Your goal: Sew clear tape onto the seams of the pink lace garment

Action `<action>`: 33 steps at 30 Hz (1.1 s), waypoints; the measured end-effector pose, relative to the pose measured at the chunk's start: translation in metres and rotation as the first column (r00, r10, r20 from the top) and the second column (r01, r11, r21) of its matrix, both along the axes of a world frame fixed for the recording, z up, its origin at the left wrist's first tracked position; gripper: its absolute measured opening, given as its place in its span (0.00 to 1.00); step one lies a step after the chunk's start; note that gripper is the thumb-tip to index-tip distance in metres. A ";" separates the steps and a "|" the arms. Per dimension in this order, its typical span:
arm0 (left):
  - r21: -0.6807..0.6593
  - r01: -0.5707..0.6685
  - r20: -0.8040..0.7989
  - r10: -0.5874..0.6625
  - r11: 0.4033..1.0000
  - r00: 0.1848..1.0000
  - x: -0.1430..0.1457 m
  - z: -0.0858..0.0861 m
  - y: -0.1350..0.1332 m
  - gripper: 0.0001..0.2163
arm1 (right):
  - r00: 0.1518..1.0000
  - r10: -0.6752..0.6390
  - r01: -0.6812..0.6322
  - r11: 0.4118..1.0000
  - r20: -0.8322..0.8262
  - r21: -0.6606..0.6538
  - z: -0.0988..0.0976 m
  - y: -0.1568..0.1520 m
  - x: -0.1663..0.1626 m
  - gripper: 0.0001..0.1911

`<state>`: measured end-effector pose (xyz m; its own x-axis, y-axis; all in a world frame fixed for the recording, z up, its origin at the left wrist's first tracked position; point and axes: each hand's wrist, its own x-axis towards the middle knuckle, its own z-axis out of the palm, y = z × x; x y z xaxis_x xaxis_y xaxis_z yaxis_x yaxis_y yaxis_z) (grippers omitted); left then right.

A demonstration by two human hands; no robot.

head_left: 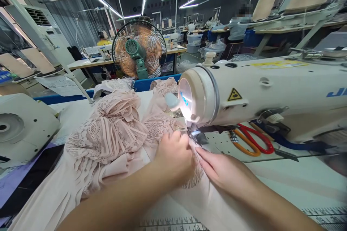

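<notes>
A white sewing machine (284, 83) has its lit head just beyond my hands. Pale pink lace fabric (195, 177) runs under the needle area and down toward me. My left hand (175, 157) is closed on the lace, its knuckles up, close to the presser foot. Opposite it, my right hand (226, 173) pinches the fabric's right edge with its fingers pointing toward the needle. The foot and needle are partly hidden by glare and blur. A heap of pink lace pieces (111, 133) lies left of my left hand.
Orange and red looped handles (255, 150), like scissors, lie beneath the machine arm. A printed ruler scale (173, 222) crosses the table's front. Another machine part (21, 130) stands at left. Behind the table are a large fan (139, 48), other workstations and people.
</notes>
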<state>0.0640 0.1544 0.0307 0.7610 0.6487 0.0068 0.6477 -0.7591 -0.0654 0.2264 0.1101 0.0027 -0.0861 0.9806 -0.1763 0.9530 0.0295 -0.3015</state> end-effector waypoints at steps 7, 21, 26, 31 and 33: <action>-0.262 -0.230 -0.395 0.114 0.937 0.912 -0.002 0.008 -0.019 0.46 | 0.975 0.203 -0.188 0.969 -0.090 0.158 -0.008 -0.030 0.031 0.19; -0.317 -0.341 -0.300 0.248 0.885 0.921 -0.017 0.023 0.014 0.42 | 0.987 0.128 -0.120 0.989 0.098 -0.088 -0.005 -0.009 0.014 0.25; -0.336 -0.283 -0.230 0.213 0.898 0.950 -0.024 0.015 0.033 0.42 | 0.987 0.077 -0.057 0.989 0.142 -0.139 -0.004 0.001 0.008 0.28; -0.368 -0.270 -0.148 0.231 0.890 0.962 -0.031 0.013 0.048 0.40 | 0.983 0.045 -0.017 0.988 0.178 -0.155 0.003 0.009 -0.003 0.33; -0.387 -0.272 -0.111 0.249 0.881 0.962 -0.034 0.010 0.054 0.40 | 0.981 0.029 0.004 0.986 0.193 -0.166 0.006 0.010 -0.007 0.33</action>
